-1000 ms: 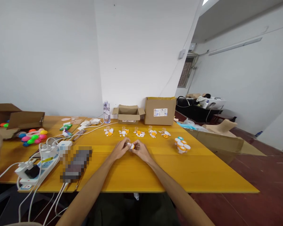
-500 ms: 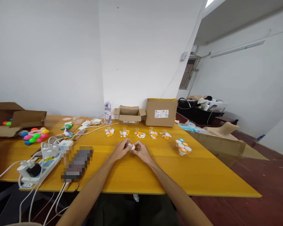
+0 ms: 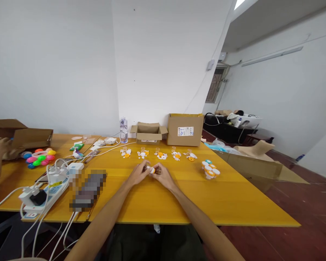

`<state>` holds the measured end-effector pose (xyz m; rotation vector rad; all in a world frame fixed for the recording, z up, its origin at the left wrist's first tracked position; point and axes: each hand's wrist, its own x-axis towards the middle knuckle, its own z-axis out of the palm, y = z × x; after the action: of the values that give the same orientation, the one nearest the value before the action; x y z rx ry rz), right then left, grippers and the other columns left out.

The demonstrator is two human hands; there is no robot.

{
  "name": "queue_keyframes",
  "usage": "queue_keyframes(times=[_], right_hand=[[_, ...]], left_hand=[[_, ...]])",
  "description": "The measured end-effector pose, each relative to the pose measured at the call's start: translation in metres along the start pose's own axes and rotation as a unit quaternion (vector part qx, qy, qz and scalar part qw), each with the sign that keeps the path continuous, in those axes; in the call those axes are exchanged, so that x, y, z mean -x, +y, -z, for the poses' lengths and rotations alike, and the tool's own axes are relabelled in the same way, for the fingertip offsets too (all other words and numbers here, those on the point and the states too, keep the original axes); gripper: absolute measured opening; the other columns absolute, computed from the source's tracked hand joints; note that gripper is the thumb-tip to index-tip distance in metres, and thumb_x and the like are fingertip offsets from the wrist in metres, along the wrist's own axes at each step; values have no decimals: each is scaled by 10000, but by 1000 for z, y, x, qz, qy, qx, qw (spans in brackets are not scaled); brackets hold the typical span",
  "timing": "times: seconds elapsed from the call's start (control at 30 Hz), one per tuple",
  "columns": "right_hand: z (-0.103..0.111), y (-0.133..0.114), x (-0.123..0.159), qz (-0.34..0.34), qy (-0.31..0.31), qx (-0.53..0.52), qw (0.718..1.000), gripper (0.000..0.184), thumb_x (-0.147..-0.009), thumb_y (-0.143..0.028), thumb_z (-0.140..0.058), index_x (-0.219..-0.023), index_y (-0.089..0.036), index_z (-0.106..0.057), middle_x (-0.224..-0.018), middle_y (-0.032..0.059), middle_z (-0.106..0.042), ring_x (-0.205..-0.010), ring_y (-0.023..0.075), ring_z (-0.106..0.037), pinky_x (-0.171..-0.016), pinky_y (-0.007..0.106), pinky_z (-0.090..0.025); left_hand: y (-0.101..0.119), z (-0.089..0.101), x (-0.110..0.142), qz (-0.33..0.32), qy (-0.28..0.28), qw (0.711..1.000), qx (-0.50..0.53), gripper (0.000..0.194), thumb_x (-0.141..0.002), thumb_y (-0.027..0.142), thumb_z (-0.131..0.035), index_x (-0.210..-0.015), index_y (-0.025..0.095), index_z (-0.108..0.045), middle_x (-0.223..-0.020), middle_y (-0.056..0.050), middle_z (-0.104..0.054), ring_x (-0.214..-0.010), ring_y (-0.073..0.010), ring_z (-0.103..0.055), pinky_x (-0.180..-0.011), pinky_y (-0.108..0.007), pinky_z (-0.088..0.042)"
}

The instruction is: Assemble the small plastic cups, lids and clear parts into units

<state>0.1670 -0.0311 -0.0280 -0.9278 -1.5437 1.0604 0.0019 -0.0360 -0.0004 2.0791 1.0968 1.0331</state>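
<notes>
Over the middle of the table, both my hands hold one small clear container with an orange-and-white lid [image 3: 152, 170]. The fingers of my left hand [image 3: 138, 174] are closed round its clear end. On the lid side, my right hand [image 3: 163, 175] pinches it between thumb and fingers; the fingers partly cover it. Beyond my hands lie separate little groups of parts in a row: clear cups, white discs and orange rings [image 3: 161, 155]. To the right, a cluster of similar containers with white, orange and teal lids [image 3: 210, 169] stands together.
Behind the parts are a small open carton [image 3: 149, 137], a larger cardboard box [image 3: 185, 130] and a water bottle [image 3: 123, 129]. Leftward lie a power strip with cables [image 3: 54, 190], a blurred-out device [image 3: 89, 190] and colourful beads [image 3: 40, 157]. Another person's hand [image 3: 0, 145] is at an open box.
The other person's hand at far left has moved up and right, over the open box. My hands stay in place on the container, with only slight finger movement.
</notes>
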Motion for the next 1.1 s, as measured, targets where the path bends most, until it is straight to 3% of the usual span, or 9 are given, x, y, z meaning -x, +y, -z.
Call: queue_keyframes(times=[0.17,0.37,0.6,0.73,0.93,1.1], right_hand=[[0,3,0,11,3,9,1000,405,-579,-494,-779,-738,-226,-520,-676,-37,-584,-642,145,-546,-637,283,-468],[1,7,0,21,-5,23,1000,421,-592,-528,-775,-759,-229,-531,-706,-26,-604,-652,154,-558,-659,302,-480],[2,2,1,19,-3,16,1000,381,-607,-489,-761,-745,-230,-518,-697,-25,-609,-662,161,-573,-639,294,-482],[1,1,1,25,3,31,999,353,-611,-452,-759,-746,-228,-523,-683,-32,-601,-645,153,-560,-645,293,-477],[0,2,1,26,-2,41,999,325,-611,-416,-749,-742,-229,-518,-678,-41,-594,-630,145,-544,-622,280,-458],[1,2,1,25,5,42,999,311,-625,-414,-736,-741,-230,-514,-668,-44,-579,-625,145,-537,-614,278,-455]], left_hand=[[0,0,0,-8,-13,1000,-6,329,-878,493,-441,-908,196,-581,-685,34,-544,-639,-134,-466,-628,-251,-364],[1,-2,-1,8,22,999,-40,334,-877,490,-434,-784,193,-555,-652,36,-516,-623,-131,-452,-610,-255,-342],[4,1,1,-5,3,1000,16,287,-861,440,-479,-1015,205,-534,-652,59,-492,-618,-129,-454,-614,-245,-358],[6,1,0,1,-12,1000,8,283,-877,464,-444,-881,202,-549,-668,45,-521,-636,-129,-457,-628,-246,-363],[2,-1,-2,20,16,999,-27,363,-878,512,-427,-752,193,-546,-642,36,-512,-623,-132,-442,-610,-253,-343],[2,1,-1,6,-3,1000,-5,347,-863,512,-469,-966,199,-577,-670,44,-527,-626,-131,-459,-613,-245,-361]])
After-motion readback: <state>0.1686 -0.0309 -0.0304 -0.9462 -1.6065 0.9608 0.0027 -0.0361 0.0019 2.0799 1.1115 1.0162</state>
